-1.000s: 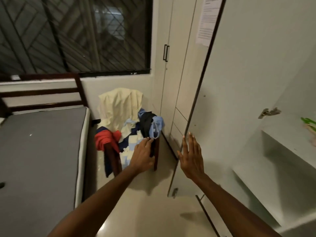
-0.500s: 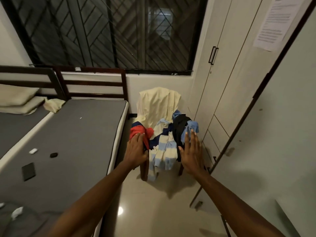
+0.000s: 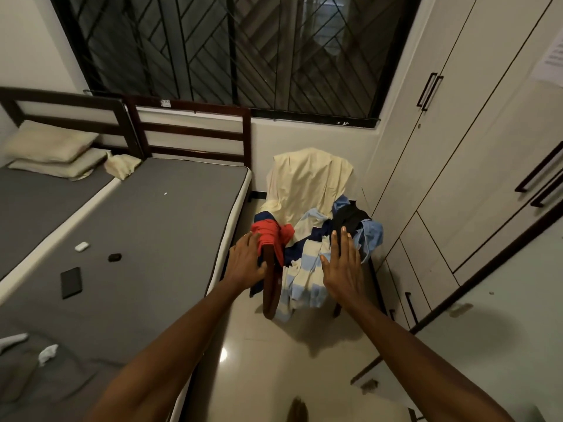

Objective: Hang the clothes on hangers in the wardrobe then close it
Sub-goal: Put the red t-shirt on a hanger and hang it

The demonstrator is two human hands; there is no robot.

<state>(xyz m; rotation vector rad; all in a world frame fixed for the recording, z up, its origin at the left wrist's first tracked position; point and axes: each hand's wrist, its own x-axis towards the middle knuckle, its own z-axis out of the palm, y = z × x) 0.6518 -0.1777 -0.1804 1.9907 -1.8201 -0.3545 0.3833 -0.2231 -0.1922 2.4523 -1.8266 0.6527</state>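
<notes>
Since a second ago you've turned from the open wardrobe door [image 3: 502, 345] to the chair [image 3: 271, 287], both hands now over the clothes [image 3: 307, 263] heaped on it. Left hand [image 3: 246, 263] fingers curl loosely by the red garment [image 3: 268, 236], gripping nothing; right hand [image 3: 342, 269] fingers are straight. Lift one garment off the top, not a bundle.

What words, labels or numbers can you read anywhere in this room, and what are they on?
No text here can be read.
Paper sheet taped to the wardrobe door: printed lines, too blurred to read.
Small white tag on the bed headboard: dark marks, too small to read.
Dark phone on the grey mattress: no marking shows.
</notes>
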